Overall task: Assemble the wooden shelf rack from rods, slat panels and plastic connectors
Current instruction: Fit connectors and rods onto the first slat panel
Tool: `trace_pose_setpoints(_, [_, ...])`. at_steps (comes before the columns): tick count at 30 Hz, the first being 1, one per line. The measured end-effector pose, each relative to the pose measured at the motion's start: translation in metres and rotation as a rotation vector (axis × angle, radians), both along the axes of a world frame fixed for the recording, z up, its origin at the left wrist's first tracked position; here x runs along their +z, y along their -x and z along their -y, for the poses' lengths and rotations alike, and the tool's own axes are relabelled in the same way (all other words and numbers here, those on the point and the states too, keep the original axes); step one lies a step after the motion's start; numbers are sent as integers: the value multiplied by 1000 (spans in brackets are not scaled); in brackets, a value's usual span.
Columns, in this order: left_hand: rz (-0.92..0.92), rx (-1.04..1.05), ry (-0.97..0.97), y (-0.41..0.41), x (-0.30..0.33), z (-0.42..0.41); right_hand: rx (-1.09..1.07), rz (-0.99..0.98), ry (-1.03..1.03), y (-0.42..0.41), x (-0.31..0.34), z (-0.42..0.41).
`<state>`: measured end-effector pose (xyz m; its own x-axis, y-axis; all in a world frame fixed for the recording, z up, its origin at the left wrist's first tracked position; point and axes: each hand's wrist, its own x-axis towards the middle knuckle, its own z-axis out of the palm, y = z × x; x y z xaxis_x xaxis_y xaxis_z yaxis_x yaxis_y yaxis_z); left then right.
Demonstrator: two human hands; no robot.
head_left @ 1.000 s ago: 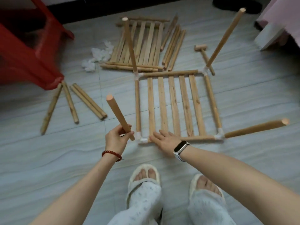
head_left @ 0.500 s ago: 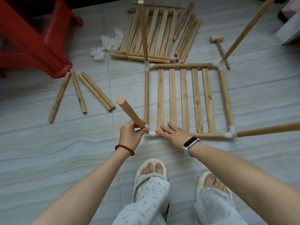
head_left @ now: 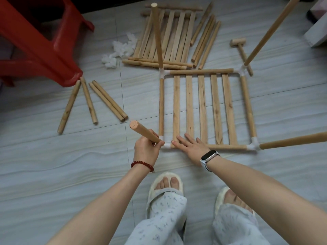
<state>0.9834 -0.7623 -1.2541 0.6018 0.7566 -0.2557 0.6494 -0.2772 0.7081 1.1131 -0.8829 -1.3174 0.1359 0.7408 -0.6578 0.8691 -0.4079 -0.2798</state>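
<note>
Wooden round rod (head_left: 144, 133) gripped in my left hand (head_left: 146, 149) at white plastic corner connector (head_left: 165, 144); right hand (head_left: 192, 148) flat, fingers spread, pressing slatted wooden panel (head_left: 203, 110).

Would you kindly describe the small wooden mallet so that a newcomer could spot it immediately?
Start at the square wooden slat frame lying on the pale tiled floor. Beyond its far right white plastic corner connector lies the small wooden mallet. Unlike the plain rods nearby, it has a short crosswise head.

A single wide-angle head-worn view looks steeply down and forward at the floor (head_left: 53, 174), close above both hands at frame centre, feet at the lower edge.
</note>
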Motion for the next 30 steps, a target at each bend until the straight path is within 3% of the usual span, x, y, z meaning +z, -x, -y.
trace_pose_setpoints(14, [-19,124,-14,-13,3,9,-71,53,10,-1,1,9])
trace_pose_setpoints(21, [-43,38,-102,-21,-4,14,-99,76,7,-5,-4,7])
trace_pose_setpoints(26, [30,137,6,-10,-1,12,-70,46,9,-9,-4,13])
trace_pose_setpoints(30, [10,110,-15,-5,2,11,-48,91,4,-7,-2,13])
